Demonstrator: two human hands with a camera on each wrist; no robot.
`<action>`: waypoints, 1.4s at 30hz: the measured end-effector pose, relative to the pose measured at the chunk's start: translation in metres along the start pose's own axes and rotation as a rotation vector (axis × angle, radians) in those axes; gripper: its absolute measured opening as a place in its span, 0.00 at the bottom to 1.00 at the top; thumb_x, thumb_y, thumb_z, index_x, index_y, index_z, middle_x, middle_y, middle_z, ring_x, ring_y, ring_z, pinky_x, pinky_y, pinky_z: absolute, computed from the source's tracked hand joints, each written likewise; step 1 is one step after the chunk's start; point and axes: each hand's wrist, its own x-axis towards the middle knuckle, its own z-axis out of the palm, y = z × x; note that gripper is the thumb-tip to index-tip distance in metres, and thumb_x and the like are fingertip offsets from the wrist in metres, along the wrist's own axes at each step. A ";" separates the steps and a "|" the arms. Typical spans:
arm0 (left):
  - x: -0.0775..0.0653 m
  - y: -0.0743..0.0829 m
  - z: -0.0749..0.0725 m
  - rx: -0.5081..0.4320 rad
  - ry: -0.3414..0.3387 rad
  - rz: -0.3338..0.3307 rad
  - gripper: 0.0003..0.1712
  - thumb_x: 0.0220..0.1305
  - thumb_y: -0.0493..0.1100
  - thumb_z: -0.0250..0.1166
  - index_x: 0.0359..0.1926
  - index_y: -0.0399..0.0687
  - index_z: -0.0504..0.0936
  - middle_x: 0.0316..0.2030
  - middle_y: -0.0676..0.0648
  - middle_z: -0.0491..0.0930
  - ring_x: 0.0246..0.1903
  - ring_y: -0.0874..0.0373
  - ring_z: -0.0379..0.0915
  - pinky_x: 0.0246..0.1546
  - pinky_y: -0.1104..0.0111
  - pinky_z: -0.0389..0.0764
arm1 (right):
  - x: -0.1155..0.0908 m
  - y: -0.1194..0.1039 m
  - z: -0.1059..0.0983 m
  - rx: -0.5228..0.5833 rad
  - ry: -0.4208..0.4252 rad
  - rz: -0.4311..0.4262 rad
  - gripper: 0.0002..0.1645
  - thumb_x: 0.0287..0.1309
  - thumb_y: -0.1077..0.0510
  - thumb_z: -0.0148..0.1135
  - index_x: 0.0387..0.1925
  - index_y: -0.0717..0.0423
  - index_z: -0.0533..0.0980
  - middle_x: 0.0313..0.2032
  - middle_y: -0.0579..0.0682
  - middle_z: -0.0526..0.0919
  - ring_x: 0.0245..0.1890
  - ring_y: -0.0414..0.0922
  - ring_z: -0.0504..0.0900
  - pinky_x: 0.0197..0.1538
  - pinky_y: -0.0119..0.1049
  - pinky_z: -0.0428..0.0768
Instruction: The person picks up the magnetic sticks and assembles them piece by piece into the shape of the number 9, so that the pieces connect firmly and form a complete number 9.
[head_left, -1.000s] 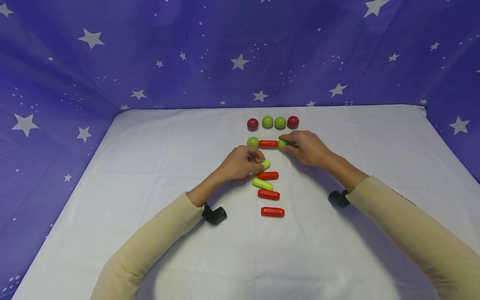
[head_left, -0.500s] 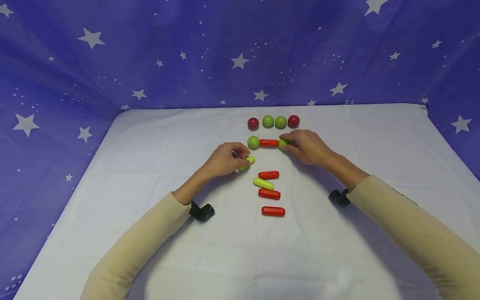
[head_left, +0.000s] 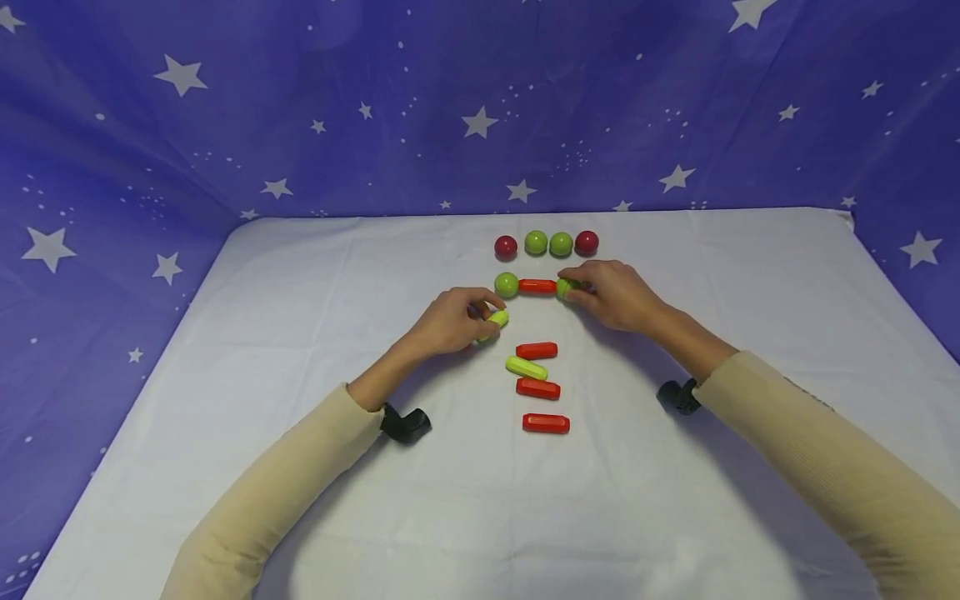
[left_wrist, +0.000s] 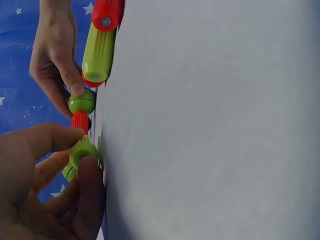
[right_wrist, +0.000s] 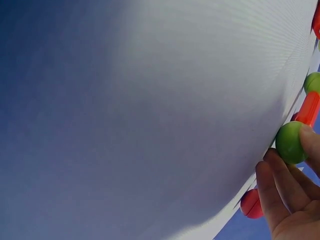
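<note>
My left hand (head_left: 450, 322) pinches a yellow-green magnetic rod (head_left: 498, 317) between thumb and fingers. The rod slants up toward the green ball (head_left: 506, 284) at the left end of a red rod (head_left: 537, 286). A second green ball (head_left: 564, 288) sits at that red rod's right end, gripped by the thumb and fingers of my right hand (head_left: 615, 296). From the left wrist, the hollow-looking end of the held rod (left_wrist: 83, 152) faces the camera. The right wrist view shows my thumb on the held green ball (right_wrist: 291, 143), the red rod (right_wrist: 308, 108) extending beyond it.
Behind the joined pieces stand a red ball (head_left: 506, 247), two green balls, one of them here (head_left: 536, 242), and another red ball (head_left: 587, 242). Nearer me lie three red rods, the closest here (head_left: 546, 423), and a yellow-green rod (head_left: 527, 367). White cloth (head_left: 360, 500) covers the table.
My left hand has carried the yellow-green rod leftward, away from the loose rods, to just below the left green ball. My right hand keeps its grip in the same place.
</note>
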 end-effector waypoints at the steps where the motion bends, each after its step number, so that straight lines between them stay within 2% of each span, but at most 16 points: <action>1: 0.000 0.000 0.000 -0.010 -0.003 -0.001 0.19 0.62 0.39 0.68 0.55 0.47 0.82 0.40 0.45 0.79 0.25 0.54 0.76 0.25 0.66 0.81 | 0.000 0.000 0.000 0.000 0.000 -0.002 0.25 0.63 0.61 0.65 0.61 0.62 0.75 0.53 0.59 0.82 0.52 0.55 0.78 0.60 0.54 0.71; 10: -0.001 0.000 0.000 -0.097 0.000 0.002 0.20 0.65 0.37 0.61 0.58 0.46 0.81 0.42 0.43 0.78 0.25 0.53 0.78 0.24 0.64 0.82 | 0.000 0.000 -0.001 0.003 0.004 -0.004 0.25 0.63 0.61 0.65 0.61 0.62 0.76 0.53 0.59 0.82 0.53 0.55 0.78 0.60 0.54 0.71; 17: -0.001 -0.001 0.004 -0.198 -0.003 -0.023 0.18 0.65 0.35 0.63 0.56 0.42 0.79 0.40 0.42 0.76 0.27 0.52 0.78 0.25 0.63 0.84 | -0.001 0.001 0.002 -0.002 0.008 -0.010 0.25 0.63 0.61 0.66 0.61 0.62 0.76 0.53 0.58 0.82 0.52 0.56 0.79 0.60 0.54 0.72; 24: 0.001 0.001 0.006 -0.287 0.022 -0.037 0.19 0.65 0.34 0.64 0.57 0.40 0.77 0.39 0.40 0.78 0.21 0.51 0.81 0.27 0.62 0.84 | -0.001 0.001 0.002 -0.005 0.009 -0.013 0.25 0.63 0.61 0.65 0.61 0.62 0.76 0.53 0.58 0.82 0.53 0.56 0.78 0.60 0.54 0.71; 33: 0.005 0.006 0.011 -0.403 0.082 -0.090 0.18 0.63 0.36 0.66 0.51 0.37 0.71 0.40 0.40 0.81 0.24 0.53 0.81 0.26 0.61 0.84 | -0.001 0.000 0.000 -0.004 0.006 -0.009 0.25 0.63 0.61 0.65 0.61 0.62 0.76 0.53 0.59 0.82 0.53 0.56 0.78 0.61 0.54 0.71; 42: 0.011 0.009 0.013 -0.415 0.121 -0.125 0.18 0.63 0.37 0.67 0.49 0.37 0.70 0.39 0.40 0.82 0.17 0.54 0.80 0.26 0.64 0.83 | 0.000 0.001 0.001 0.007 0.009 -0.019 0.24 0.63 0.62 0.65 0.60 0.63 0.76 0.50 0.58 0.83 0.47 0.53 0.80 0.57 0.52 0.74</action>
